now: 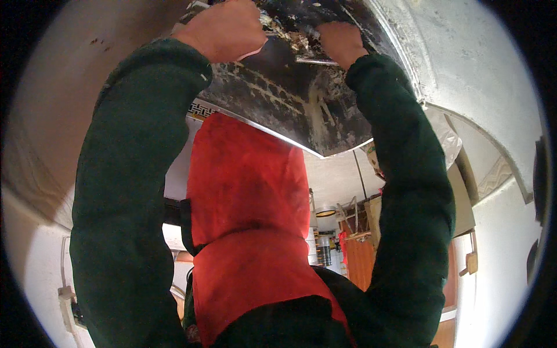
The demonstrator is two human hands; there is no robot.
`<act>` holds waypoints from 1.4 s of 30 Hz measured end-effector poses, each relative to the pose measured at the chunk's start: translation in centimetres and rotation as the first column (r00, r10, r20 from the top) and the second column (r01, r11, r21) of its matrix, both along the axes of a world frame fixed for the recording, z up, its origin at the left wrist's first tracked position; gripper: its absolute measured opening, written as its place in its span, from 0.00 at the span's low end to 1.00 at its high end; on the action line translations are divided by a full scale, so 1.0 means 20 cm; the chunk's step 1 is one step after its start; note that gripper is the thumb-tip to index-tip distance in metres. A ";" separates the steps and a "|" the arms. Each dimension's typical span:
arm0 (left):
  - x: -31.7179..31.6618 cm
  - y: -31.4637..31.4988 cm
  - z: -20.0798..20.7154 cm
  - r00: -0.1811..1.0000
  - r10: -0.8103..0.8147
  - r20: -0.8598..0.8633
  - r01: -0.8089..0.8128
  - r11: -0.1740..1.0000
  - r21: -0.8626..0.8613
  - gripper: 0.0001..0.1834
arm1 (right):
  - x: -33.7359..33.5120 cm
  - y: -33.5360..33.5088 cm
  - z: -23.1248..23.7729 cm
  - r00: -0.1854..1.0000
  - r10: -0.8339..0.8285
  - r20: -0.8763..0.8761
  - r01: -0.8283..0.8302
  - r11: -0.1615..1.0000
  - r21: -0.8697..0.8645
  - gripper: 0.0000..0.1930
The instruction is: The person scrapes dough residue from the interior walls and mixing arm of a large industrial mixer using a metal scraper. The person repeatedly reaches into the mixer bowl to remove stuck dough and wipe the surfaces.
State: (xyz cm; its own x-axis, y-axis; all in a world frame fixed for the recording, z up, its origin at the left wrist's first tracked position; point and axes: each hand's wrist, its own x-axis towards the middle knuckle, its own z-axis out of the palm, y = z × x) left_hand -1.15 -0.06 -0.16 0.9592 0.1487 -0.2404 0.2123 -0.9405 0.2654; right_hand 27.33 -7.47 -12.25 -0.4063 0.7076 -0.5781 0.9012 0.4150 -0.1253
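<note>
So the grimy black panel (278, 87) is sitting at 12 o'clock, its far end running out of view. Left hand (226, 32) at 11 and right hand (341, 43) at 1 are hovering over or touching it; fingers are looking curled, but can't tell how tight either grip is or on what. Red apron (249, 185) is blocking the middle, blurry clutter (326, 249) is showing around 5.

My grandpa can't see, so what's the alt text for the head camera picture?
A person's left hand and right hand curl over a grimy black surface with a shiny edge; anything they hold is hidden. Pale, crumbly debris lies between them. The person wears dark green sleeves and a red apron.
</note>
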 end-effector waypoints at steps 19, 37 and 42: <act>-0.04 -0.04 -0.08 0.981 0.120 0.152 -0.102 0.987 -0.123 0.07 | -0.14 -0.99 0.12 -0.566 -0.824 0.014 0.606 -0.428 -0.671 0.16; -0.01 -0.02 -0.02 0.973 0.128 0.192 -0.107 0.987 -0.117 0.13 | -0.42 -1.03 -0.71 -0.175 -0.947 -0.268 0.883 -0.030 -0.468 0.14; -0.01 -0.02 -0.02 0.971 0.115 0.208 -0.105 0.993 -0.056 0.13 | -0.30 -1.03 -0.60 -0.093 -0.975 -0.204 0.755 0.065 -0.653 0.12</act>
State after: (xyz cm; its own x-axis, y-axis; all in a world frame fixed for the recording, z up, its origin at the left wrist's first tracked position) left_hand -1.31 -0.49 -0.57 0.9673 0.2500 -0.0436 0.2489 -0.9009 0.3556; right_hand 21.24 -28.10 -24.28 0.1962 0.5657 -0.8009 0.1484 -0.8245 -0.5461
